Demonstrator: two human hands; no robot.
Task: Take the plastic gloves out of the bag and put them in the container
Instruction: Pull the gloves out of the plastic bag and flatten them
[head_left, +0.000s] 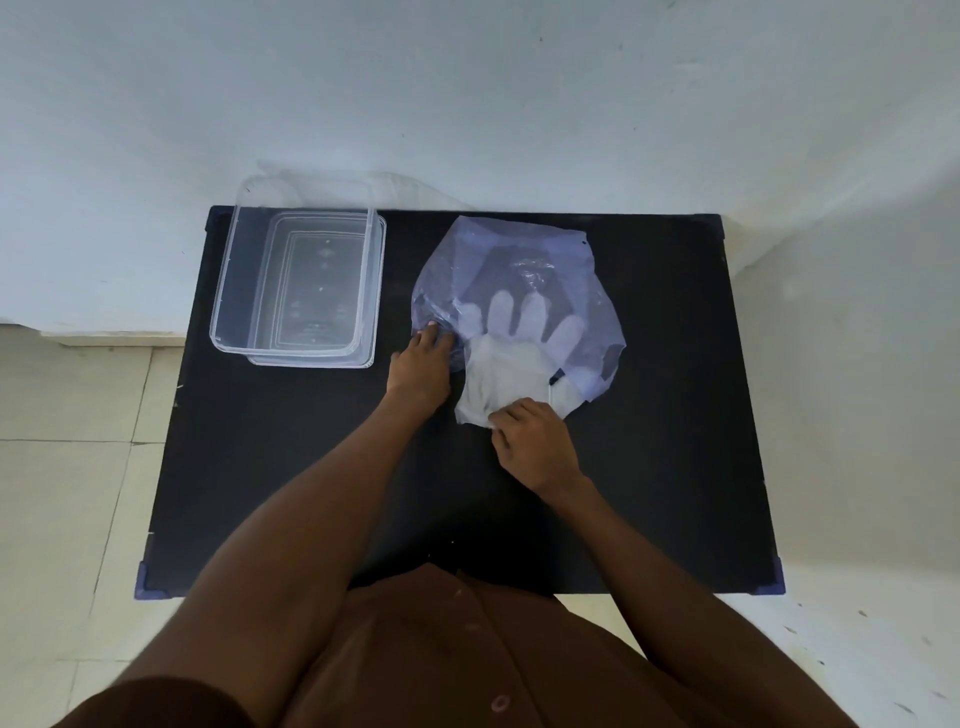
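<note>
Your right hand (535, 447): pinched on cuff of plastic gloves (511, 358), fingers of gloves inside bag (519, 291). Your left hand (422, 369): pressing bag's edge. Container (298, 275): left, apart.

Plain room, tiled floor (67, 467), white wall (467, 104)

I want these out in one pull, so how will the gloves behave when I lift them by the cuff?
The gloves look thin and creased, so they will likely hang limp. They seem very light. Their finger ends lie inside the bag, so the film may cling and drag it along; the left hand pinning it should help.
</note>
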